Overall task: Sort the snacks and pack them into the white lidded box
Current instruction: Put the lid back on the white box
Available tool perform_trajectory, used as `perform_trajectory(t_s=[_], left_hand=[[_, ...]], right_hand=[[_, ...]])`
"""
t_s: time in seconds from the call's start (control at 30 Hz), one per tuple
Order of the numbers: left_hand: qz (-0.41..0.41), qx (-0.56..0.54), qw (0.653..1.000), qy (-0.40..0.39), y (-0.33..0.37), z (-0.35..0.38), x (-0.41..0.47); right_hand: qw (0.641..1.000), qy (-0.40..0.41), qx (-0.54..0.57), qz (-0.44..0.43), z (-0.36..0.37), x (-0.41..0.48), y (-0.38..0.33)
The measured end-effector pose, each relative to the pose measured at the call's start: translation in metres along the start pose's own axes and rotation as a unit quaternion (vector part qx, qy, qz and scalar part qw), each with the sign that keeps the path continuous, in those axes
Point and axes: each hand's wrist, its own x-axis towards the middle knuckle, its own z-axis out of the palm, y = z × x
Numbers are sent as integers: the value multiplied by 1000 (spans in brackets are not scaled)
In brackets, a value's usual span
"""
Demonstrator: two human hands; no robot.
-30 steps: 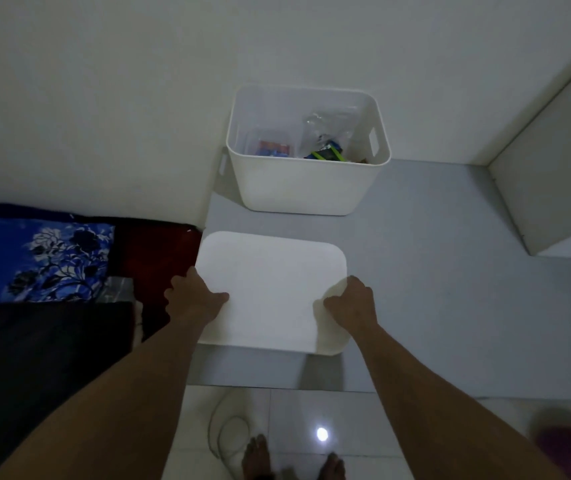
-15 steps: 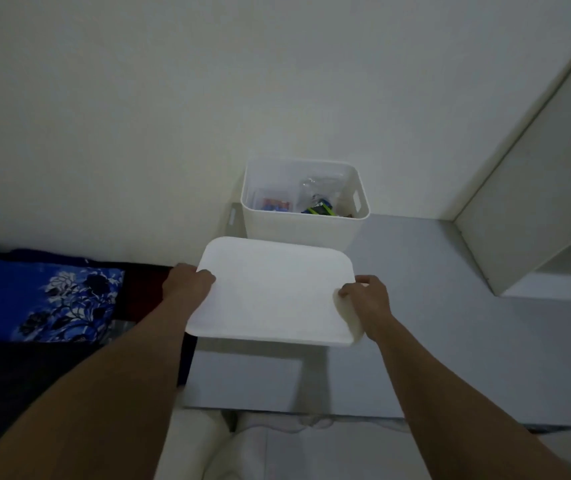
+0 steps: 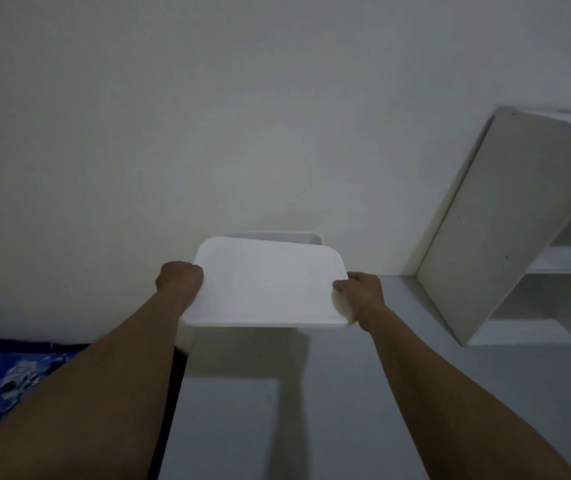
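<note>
Head view: flat white rounded-rectangle plastic lid (image 3: 266, 285) is held roughly level above the grey bench (image 3: 346, 393), hiding most of the white plastic box (image 3: 277, 236). Only the box's far rim shows past the lid's far edge. Lid-to-box contact: cannot tell. Grip: left hand (image 3: 178, 280) on the lid's left edge, fingers (image 3: 190, 270) curled round it; right hand (image 3: 360, 296) pinches the right edge, thumb on top. White shelf unit (image 3: 505, 230) at right; blue patterned cloth (image 3: 7, 375) lower left.
</note>
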Motion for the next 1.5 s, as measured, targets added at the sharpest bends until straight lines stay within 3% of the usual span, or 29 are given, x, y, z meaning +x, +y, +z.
perform_trajectory(t_s=[0.23,0.53,0.87,1.03,1.13,1.2,1.5], left_hand=[[23,-11,999,42,33,42,44],[-6,36,999,11,44,108,118],[2,73,997,10,29,143,155],[10,128,992,3,34,151,171],[142,302,943,19,31,164,166],[193,342,920,13,29,179,155],[197,415,887,-35,37,193,148]], right_hand=[[1000,13,-21,-15,19,78,-5],[996,0,-89,28,64,188,26],[977,1,-206,-49,85,217,38],[941,-48,-331,-56,91,228,29],[895,-107,-409,-142,97,222,30],[874,-127,-435,-174,102,221,35],[829,-158,-519,-138,102,221,30]])
